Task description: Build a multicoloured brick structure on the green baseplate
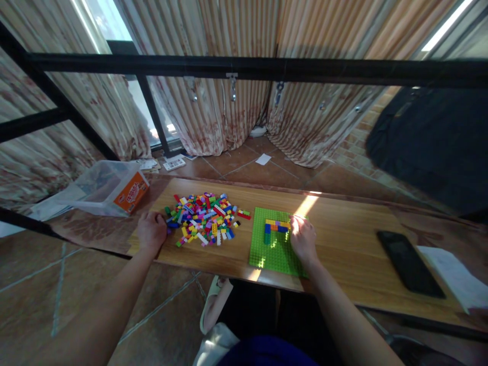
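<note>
My right hand (303,238) rests over the right side of a green studded baseplate (280,259), its fingers pinched at the right end of a small brick structure (271,227). A building brick at that end is mostly covered by my fingertips. The structure has yellow, orange, blue and green bricks, with one leg running toward me on its left. At the left edge of a loose pile of coloured bricks (208,218), my left hand (151,231) lies on the table with its fingers curled in. What those fingers hold, if anything, is hidden.
The wooden table (339,254) carries a black phone (409,263) at the right, beside a white paper (455,272). A clear plastic bin (102,185) with an orange label stands beyond my left hand. A black metal bar (244,68) crosses in front of striped curtains.
</note>
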Demonstrator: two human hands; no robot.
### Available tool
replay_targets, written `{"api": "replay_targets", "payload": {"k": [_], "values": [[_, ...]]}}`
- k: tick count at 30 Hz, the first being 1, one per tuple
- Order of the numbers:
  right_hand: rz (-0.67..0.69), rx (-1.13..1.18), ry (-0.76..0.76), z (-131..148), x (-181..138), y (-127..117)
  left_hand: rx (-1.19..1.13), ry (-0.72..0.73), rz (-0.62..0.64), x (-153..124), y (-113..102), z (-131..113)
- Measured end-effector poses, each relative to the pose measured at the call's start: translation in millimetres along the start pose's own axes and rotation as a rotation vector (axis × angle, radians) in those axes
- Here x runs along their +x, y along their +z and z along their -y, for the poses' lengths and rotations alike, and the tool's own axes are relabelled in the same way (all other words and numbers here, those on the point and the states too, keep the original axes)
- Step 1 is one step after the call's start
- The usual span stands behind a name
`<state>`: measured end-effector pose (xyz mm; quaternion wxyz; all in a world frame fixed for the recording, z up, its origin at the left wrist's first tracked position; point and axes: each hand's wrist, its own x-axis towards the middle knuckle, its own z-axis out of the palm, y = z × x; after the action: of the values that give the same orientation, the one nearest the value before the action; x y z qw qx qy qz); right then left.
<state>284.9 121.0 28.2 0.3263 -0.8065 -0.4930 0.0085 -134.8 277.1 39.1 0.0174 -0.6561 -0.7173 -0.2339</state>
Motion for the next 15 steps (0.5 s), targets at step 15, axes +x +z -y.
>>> {"api": "replay_targets", "payload": {"k": [15], "values": [[-0.011, -0.071, -0.022, -2, -11, 10, 0.006, -0.004, -0.006, 0, 2, 1]]}}
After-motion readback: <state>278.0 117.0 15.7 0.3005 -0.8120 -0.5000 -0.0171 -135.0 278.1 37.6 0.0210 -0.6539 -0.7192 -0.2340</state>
